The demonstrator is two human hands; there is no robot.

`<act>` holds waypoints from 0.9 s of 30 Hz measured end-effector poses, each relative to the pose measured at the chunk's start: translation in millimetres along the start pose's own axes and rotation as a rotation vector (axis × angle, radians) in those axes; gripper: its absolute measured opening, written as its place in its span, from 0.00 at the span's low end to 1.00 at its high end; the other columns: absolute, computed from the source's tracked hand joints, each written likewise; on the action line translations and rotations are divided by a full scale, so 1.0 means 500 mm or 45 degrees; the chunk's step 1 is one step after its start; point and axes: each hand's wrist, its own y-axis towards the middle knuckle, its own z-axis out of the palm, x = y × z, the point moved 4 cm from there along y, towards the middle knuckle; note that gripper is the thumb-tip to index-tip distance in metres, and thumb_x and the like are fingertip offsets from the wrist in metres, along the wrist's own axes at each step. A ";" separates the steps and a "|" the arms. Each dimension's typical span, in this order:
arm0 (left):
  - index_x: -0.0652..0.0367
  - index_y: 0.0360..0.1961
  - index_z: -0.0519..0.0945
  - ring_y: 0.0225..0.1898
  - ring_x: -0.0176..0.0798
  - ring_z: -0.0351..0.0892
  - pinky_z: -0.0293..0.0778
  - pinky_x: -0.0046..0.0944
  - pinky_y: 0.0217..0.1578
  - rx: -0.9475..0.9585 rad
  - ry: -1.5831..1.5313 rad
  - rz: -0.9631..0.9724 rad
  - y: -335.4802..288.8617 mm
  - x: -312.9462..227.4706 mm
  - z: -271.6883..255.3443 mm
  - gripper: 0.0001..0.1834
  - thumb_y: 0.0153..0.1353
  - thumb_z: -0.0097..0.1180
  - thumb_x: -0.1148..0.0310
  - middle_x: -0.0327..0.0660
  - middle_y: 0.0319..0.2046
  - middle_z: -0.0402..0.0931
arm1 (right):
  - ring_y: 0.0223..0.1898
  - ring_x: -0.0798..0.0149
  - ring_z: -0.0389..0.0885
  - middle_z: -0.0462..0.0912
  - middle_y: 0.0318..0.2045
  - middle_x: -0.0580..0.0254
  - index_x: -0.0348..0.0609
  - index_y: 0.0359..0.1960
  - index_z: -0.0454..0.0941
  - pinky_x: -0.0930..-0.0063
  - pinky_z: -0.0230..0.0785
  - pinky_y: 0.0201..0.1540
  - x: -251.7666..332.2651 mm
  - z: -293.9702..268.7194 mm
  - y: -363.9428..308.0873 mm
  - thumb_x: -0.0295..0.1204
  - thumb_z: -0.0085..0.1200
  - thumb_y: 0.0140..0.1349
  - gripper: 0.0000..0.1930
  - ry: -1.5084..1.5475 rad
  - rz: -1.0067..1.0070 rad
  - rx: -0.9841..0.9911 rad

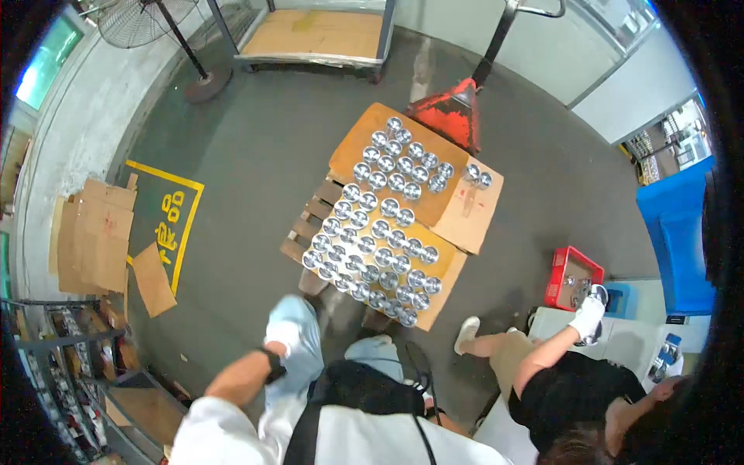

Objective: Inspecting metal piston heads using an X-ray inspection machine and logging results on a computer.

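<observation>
My left hand [284, 336], in a white glove with a dark watch at the wrist, is down against my left trouser leg. Its fingers cannot be made out. Of my right hand [428, 397] only a scrap of white glove shows beside dark cords, low in the middle; the rest is hidden. Neither hand touches the many shiny round metal parts [370, 273] in front of me. These stand in loose rows on brown cardboard sheets [434, 205], which lie over a wooden pallet [298, 236].
A red pallet jack [446, 116] stands behind the pallet. Further back are a cart [318, 58] and a fan [205, 85]. Cardboard [97, 236] leans at left, above racks [62, 372]. At right, a co-worker [573, 387] holds a metal part beside a red crate [552, 279].
</observation>
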 end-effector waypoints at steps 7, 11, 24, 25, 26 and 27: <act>0.53 0.46 0.89 0.46 0.57 0.86 0.80 0.51 0.49 0.671 0.099 0.386 0.191 0.109 -0.258 0.26 0.61 0.58 0.43 0.49 0.45 0.88 | 0.24 0.59 0.74 0.80 0.24 0.58 0.45 0.36 0.83 0.59 0.70 0.32 -0.527 -0.880 -0.185 0.46 0.52 0.71 0.18 0.433 0.831 -1.877; 0.50 0.47 0.89 0.45 0.55 0.87 0.80 0.49 0.50 0.603 0.068 0.404 0.304 0.181 -0.429 0.23 0.61 0.59 0.46 0.50 0.41 0.88 | 0.29 0.58 0.76 0.81 0.29 0.57 0.45 0.38 0.83 0.59 0.71 0.36 -0.453 -0.713 -0.189 0.46 0.54 0.70 0.17 0.547 0.934 -1.780; 0.62 0.73 0.68 0.70 0.41 0.69 0.64 0.44 0.70 1.077 -1.584 0.685 1.192 0.079 -0.586 0.32 0.74 0.56 0.55 0.41 0.68 0.72 | 0.54 0.50 0.84 0.84 0.54 0.52 0.46 0.55 0.82 0.59 0.74 0.61 0.429 -0.471 0.646 0.36 0.67 0.61 0.21 0.714 0.525 -0.366; 0.63 0.72 0.69 0.69 0.39 0.69 0.65 0.41 0.70 1.271 -1.473 0.675 1.199 0.105 -0.557 0.30 0.74 0.55 0.62 0.42 0.71 0.69 | 0.52 0.41 0.82 0.82 0.51 0.43 0.46 0.56 0.79 0.53 0.75 0.54 0.457 -0.563 0.758 0.43 0.67 0.62 0.24 0.642 0.390 -0.650; 0.64 0.75 0.65 0.72 0.40 0.66 0.59 0.42 0.74 1.559 -1.454 0.736 1.210 0.117 -0.505 0.35 0.74 0.57 0.55 0.46 0.71 0.69 | 0.53 0.39 0.80 0.79 0.53 0.42 0.44 0.59 0.76 0.52 0.75 0.55 0.452 -0.634 0.850 0.43 0.68 0.61 0.28 0.378 0.198 -0.944; 0.65 0.73 0.67 0.73 0.42 0.65 0.58 0.44 0.74 1.632 -1.176 0.959 1.201 0.129 -0.489 0.33 0.76 0.53 0.54 0.47 0.72 0.69 | 0.54 0.38 0.79 0.79 0.53 0.42 0.43 0.61 0.75 0.51 0.74 0.55 0.472 -0.697 0.955 0.43 0.68 0.60 0.31 0.294 0.293 -0.991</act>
